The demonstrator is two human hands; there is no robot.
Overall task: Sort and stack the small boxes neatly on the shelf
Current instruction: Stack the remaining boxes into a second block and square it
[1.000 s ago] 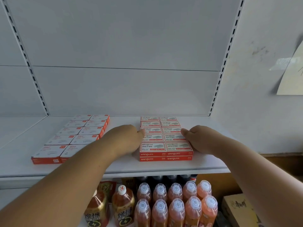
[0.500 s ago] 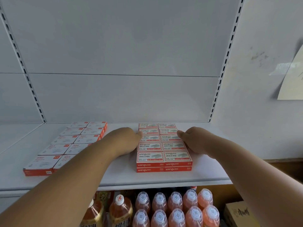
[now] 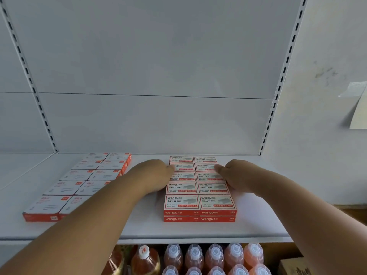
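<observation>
The left hand (image 3: 156, 176) lies against the left side of the block of staple boxes (image 3: 199, 187), its knuckles up and its fingers bent in toward the boxes' edge; whether they actually grip anything I cannot tell from here. The right hand (image 3: 236, 178) mirrors it on the right side, fingers curled against the boxes around the third and fourth rows, with a fingertip up on the top face near the second row. Again, pressing or pinching, I cannot make out.

Between the two hands the red-and-white staple boxes sit two across and five deep, and the near end shows two layers, one on the other, edges flush. The block stands right of centre on the white shelf (image 3: 143, 225), its near end a little back from the front lip and its far end near the back panel.

Off to the left, well apart, a second group of flat boxes (image 3: 79, 185) runs in two columns from near to far, white tops with red sides; the left forearm crosses over its near right corner. Slotted uprights (image 3: 278, 92) rise at either side of the back panel. Below the shelf's front edge stand rows of orange drink bottles (image 3: 214, 257) with clear caps, a cardboard carton (image 3: 294, 266) just right of them. A taped sheet of paper (image 3: 359, 108) hangs on the wall at far right.
</observation>
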